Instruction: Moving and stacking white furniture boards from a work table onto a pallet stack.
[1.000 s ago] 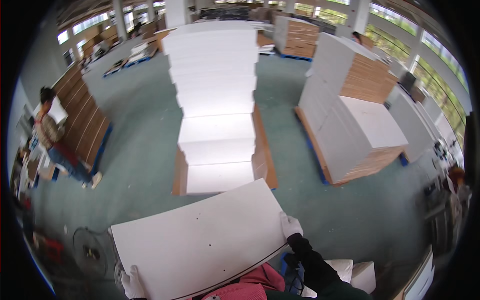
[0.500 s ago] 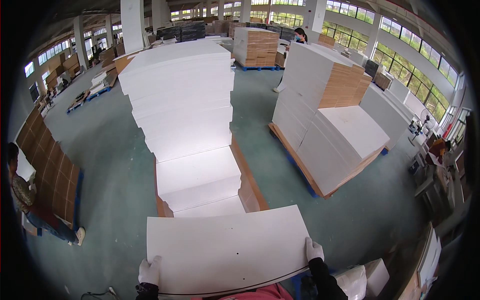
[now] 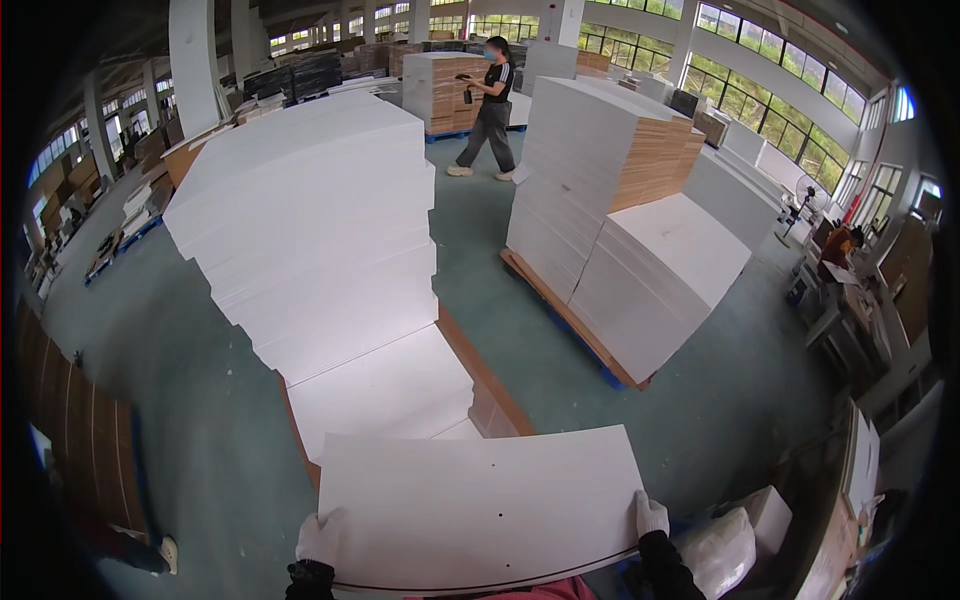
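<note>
Between my two gloved hands is a large white panel (image 3: 430,510) with small dark holes across its middle and a dark line along its near edge. My left hand (image 3: 320,538) is closed on its left end, the thumb lying over the face. On the right end my right hand (image 3: 651,512) grips the edge; the fingers beneath are hidden. Just beyond the panel rises a tall stepped stack of white panels (image 3: 310,200), with a lower pile (image 3: 385,385) at its near end. The held panel hides part of that lower pile.
Right of the stack, a second pile of white panels (image 3: 620,270) stands on a pallet (image 3: 570,315). A person (image 3: 490,100) walks beyond. A clear plastic bag (image 3: 720,555) and a white block (image 3: 768,515) sit near my right arm. Brown boards (image 3: 85,430) stand at left.
My view has shifted and the tall stack now looks nearer. Both hands still hold the panel. The far person has stepped into the open between the stacks; the person at left is mostly out of view.
</note>
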A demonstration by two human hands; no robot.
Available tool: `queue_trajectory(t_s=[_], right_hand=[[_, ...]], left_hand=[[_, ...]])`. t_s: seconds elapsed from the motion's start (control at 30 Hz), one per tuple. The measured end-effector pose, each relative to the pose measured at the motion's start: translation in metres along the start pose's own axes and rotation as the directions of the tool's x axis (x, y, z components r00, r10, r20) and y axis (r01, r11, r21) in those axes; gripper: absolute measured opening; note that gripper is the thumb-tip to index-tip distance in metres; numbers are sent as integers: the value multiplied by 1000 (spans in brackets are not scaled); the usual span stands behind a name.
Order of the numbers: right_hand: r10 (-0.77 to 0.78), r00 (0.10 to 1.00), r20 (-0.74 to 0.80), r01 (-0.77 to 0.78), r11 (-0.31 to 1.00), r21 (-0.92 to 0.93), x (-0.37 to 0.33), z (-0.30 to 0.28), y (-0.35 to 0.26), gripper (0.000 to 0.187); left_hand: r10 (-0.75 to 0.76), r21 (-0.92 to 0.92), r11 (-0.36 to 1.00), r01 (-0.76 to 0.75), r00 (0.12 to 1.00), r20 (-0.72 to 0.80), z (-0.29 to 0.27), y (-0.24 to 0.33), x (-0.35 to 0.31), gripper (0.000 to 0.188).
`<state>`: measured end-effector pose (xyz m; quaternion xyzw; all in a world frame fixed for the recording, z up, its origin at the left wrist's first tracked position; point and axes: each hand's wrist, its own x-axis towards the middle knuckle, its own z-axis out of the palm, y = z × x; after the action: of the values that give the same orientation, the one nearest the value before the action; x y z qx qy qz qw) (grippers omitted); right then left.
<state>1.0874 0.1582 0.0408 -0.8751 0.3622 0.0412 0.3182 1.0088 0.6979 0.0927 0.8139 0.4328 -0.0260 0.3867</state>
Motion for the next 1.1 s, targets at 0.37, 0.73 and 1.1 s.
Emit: queue_trajectory(t_s=[0.37, 0.73, 1.1], right_hand=[[31, 995, 94, -38, 997, 71, 82, 75, -71, 65], [142, 989, 29, -144, 987, 75, 182, 107, -105, 64], [489, 869, -72, -451, 844, 291, 180, 175, -7, 61]], left_hand=[[-58, 140, 989, 57, 998, 3, -2, 107, 92, 56], [135, 268, 947, -174, 978, 160, 92, 127, 214, 49], [369, 8, 908, -419, 807, 462, 238, 138, 324, 35]])
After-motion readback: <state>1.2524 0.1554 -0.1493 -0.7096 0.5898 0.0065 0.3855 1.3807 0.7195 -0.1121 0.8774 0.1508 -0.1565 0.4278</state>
